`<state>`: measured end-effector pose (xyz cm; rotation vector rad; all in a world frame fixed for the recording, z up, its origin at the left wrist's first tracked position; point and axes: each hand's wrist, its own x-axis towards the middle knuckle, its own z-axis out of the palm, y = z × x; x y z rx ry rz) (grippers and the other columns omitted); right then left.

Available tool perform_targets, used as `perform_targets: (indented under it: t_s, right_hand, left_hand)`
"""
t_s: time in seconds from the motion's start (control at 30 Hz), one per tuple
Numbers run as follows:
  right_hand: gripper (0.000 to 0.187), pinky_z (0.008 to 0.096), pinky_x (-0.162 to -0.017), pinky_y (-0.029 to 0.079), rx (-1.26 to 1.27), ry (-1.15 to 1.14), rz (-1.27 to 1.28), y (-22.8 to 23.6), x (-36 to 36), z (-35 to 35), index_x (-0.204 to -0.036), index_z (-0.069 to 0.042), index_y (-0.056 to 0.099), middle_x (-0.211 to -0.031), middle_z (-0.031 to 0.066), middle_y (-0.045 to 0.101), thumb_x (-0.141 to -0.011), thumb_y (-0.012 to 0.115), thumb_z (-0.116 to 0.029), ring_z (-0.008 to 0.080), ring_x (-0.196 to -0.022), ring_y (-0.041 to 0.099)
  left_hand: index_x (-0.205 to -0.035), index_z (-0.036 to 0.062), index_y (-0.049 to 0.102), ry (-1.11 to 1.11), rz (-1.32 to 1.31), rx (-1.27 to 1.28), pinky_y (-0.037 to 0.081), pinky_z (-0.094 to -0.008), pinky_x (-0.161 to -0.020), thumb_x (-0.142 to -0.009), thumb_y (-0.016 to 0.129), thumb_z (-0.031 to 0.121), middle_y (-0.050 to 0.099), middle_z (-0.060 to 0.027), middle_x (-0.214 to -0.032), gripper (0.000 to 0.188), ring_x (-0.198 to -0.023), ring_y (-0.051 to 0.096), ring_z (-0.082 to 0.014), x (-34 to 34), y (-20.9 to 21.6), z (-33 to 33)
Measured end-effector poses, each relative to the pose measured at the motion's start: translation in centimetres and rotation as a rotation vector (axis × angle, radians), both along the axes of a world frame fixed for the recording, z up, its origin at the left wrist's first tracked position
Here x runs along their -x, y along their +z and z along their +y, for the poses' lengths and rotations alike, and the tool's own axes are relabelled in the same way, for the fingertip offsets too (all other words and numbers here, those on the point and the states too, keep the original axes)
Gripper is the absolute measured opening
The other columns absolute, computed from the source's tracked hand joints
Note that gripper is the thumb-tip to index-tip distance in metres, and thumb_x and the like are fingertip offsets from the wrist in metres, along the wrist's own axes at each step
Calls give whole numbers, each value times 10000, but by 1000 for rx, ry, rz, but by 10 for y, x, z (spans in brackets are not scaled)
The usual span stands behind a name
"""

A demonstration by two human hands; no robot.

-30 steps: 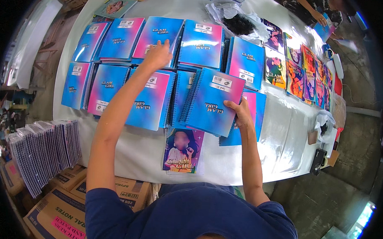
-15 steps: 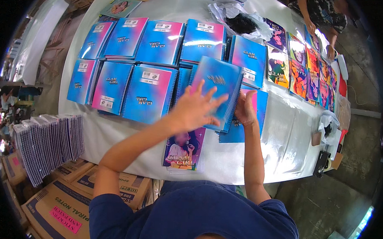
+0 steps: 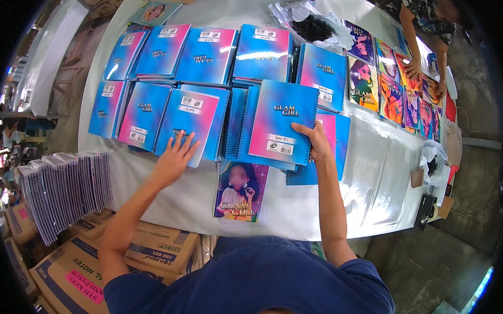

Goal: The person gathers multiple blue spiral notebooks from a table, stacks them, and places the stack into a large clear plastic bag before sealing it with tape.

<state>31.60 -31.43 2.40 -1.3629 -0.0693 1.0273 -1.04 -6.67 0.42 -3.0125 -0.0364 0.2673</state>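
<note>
A long table [image 3: 372, 178] under a shiny white cover is almost full of spiral notebooks in blue and pink, lying in two rows of stacks. The person's right hand [image 3: 317, 141] is closed on the right edge of one blue-pink notebook [image 3: 280, 122], held just above the near row. The left hand [image 3: 175, 157] lies flat, fingers spread, on the neighbouring stack [image 3: 189, 121]. Cardboard boxes [image 3: 148, 247] stand on the concrete floor below, and another person's hands [image 3: 415, 68] rest on colourful covers at the far end.
</note>
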Motion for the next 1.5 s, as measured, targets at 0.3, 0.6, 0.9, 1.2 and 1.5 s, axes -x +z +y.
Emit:
perform_targets:
  t_s: [0.3,0.6,0.9,1.2,1.5]
  right_hand:
    - [586,386,-802,558,-9,-95,148,-15,-5,-10,-1231,45,477,-1080,178,617,-747,772,-104,252,-931,638]
    - [613,368,-840,529,58,-18,-11,1,2,3,-1217,24,490,-1078,149,623,-693,798,-57,228,-944,625]
    - [562,325,-742,551,36,-113,-66,26,-17,-77,-1181,55,504,-1048,159,627,-699,756,-89,217,-877,642]
    - [556,315,-712,559,118,-155,-32,4,-35,-106,-1171,79,478,-1020,175,615,-718,743,-103,215,-827,644]
    - [548,335,-746,553,73,-117,-4,2,-37,-108,-1184,58,494,-1030,168,624,-732,747,-120,212,-854,646]
  left_hand:
    - [-1447,119,331,385,-211,546,561,-360,-669,-911,545,174,520,-187,-1316,580,-1027,629,-310,-94,125,-46]
    - [-1364,169,460,269,231,611,530,-455,-824,-890,562,426,468,-124,-1397,549,-1168,557,-298,-190,73,-98]
    - [-1452,121,318,533,-524,376,193,-593,-1090,-835,648,436,500,-128,-1374,767,-1373,307,-344,-267,-39,41]
    - [-1422,143,410,378,-834,1330,484,-234,-865,-772,596,-91,607,-70,-1267,716,-1126,578,-126,-276,34,37]
    - [-1179,121,648,-693,-77,772,512,-323,-873,-744,488,-155,622,-74,-1229,540,-1185,555,-309,-304,256,-38]
